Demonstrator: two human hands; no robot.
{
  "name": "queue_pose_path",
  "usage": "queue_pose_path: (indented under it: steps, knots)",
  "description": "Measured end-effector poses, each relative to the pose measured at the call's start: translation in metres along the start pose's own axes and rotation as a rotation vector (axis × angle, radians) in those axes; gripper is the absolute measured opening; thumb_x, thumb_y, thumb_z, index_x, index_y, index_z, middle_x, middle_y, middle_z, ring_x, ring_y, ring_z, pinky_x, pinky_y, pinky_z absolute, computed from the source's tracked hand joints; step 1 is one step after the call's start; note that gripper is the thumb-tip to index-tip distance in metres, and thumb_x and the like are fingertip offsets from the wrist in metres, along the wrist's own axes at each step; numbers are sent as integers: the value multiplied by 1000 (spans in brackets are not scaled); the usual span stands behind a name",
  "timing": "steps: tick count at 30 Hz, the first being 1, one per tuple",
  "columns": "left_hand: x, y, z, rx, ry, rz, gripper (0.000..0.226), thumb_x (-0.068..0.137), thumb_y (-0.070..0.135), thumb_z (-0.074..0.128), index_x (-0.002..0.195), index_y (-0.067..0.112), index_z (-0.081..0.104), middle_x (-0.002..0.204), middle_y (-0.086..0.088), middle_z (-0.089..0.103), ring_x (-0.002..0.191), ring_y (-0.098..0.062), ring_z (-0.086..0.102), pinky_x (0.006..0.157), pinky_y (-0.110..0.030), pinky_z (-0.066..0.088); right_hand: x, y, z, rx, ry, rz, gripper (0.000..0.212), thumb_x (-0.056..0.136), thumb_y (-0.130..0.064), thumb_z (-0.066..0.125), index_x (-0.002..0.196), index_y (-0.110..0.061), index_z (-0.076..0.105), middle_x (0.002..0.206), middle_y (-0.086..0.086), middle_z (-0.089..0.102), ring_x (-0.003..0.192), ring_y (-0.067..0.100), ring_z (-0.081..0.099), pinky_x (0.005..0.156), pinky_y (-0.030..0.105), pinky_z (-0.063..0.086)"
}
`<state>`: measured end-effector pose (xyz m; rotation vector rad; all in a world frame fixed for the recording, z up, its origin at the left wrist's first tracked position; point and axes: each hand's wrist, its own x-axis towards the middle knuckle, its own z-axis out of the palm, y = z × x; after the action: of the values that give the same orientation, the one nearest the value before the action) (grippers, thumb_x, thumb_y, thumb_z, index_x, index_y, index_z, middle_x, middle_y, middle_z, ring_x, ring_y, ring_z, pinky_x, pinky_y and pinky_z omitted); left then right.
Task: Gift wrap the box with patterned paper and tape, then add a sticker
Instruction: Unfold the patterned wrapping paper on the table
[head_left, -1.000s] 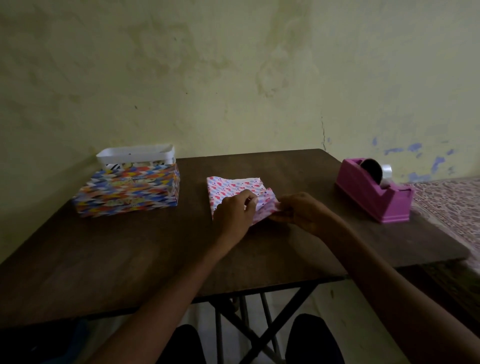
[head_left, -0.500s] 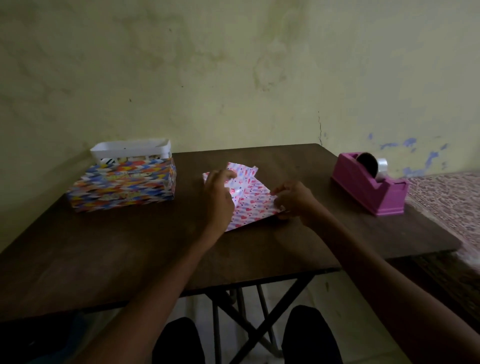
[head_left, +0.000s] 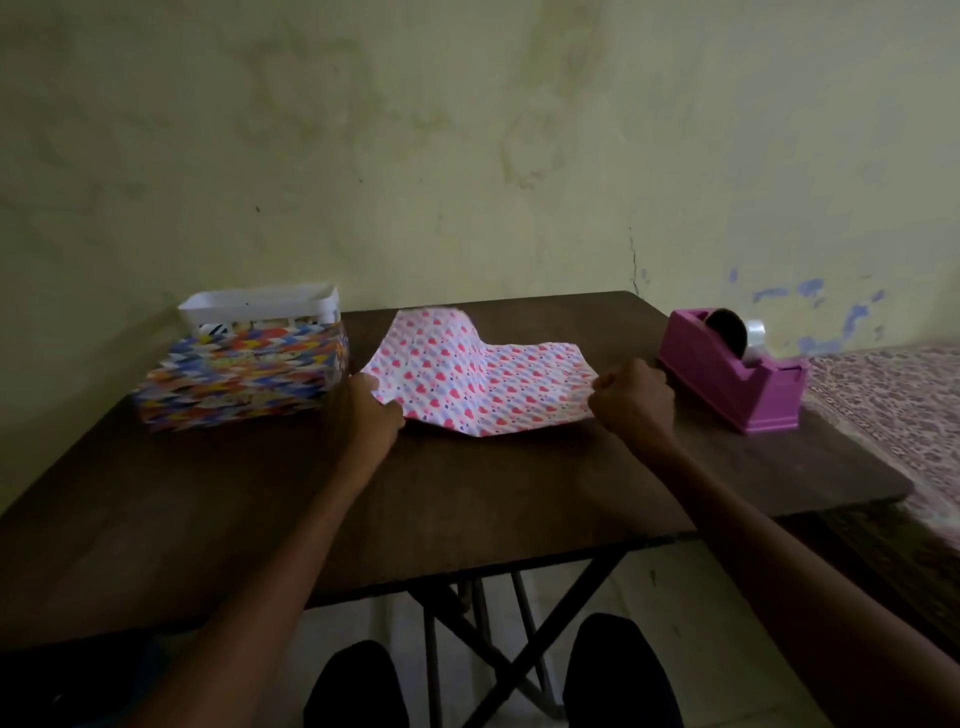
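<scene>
- Stained yellow-green wall backs a dark wooden folding table (head_left: 467, 509); its far edge runs close under the wall, its right edge borders a patterned cloth surface
- Near half of the table is bare, likely the best room for laying the sheet flat and bringing the box onto it
- Box (head_left: 244, 376), already covered in a multicolour zigzag pattern, sits at the far-left corner, well clear of the work; a white tray (head_left: 260, 306) stands just behind it at the far edge, contact unclear
- Heart-print paper (head_left: 483, 374) lies mid-table toward the far edge, partly opened; a raised crease runs through it and its far-left part lifts off the surface
- Pink tape dispenser (head_left: 737, 374) waits near the right edge, close to the right hand for later taping
- Left hand (head_left: 363, 415) fingers closed, pinching the paper's near-left corner
- Right hand (head_left: 631, 397) curled shut on the near-right corner; both seem to pull outward to spread the sheet
</scene>
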<state>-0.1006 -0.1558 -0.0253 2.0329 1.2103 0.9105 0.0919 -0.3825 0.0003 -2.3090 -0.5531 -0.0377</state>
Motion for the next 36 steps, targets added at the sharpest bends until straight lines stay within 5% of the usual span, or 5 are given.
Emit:
queue_pose_path:
  steps: [7, 13, 21, 32, 36]
  knots:
    - [-17, 25, -10, 787, -81, 122, 35, 96, 37, 57, 116, 8, 58, 112, -10, 64, 100, -23, 62, 77, -29, 48, 0, 2, -10, -428, -41, 0, 38, 84, -25, 72, 118, -12, 61, 123, 16, 58, 113, 34, 53, 85, 42, 49]
    - [0, 28, 4, 681, -144, 248, 53, 97, 33, 56, 144, 13, 40, 149, -12, 38, 134, -27, 42, 104, -38, 44, 0, -10, 8, -353, -98, -382, 33, 91, -29, 65, 123, -23, 61, 132, 8, 56, 119, 25, 50, 91, 36, 46]
    - [54, 39, 27, 501, -360, 63, 75, 96, 53, 46, 153, 10, 22, 158, -14, 25, 143, -31, 30, 113, -45, 33, 10, -24, 40, -363, -421, -360, 53, 93, -57, 53, 140, -33, 48, 152, -1, 42, 141, 26, 33, 116, 54, 22]
    - [59, 33, 60, 535, -54, 124, 41, 90, 28, 67, 128, 16, 57, 127, -11, 59, 118, -29, 55, 96, -45, 49, 18, -19, 47, -279, -380, -290, 53, 86, -60, 61, 133, -36, 54, 138, -2, 55, 127, 22, 48, 105, 46, 42]
    - [57, 28, 60, 332, 60, 186, 19, 87, 14, 69, 106, 17, 67, 105, -4, 68, 98, -20, 62, 80, -30, 52, 13, -20, 46, -223, -358, -251, 53, 88, -54, 64, 135, -31, 54, 137, 0, 55, 124, 21, 51, 104, 43, 44]
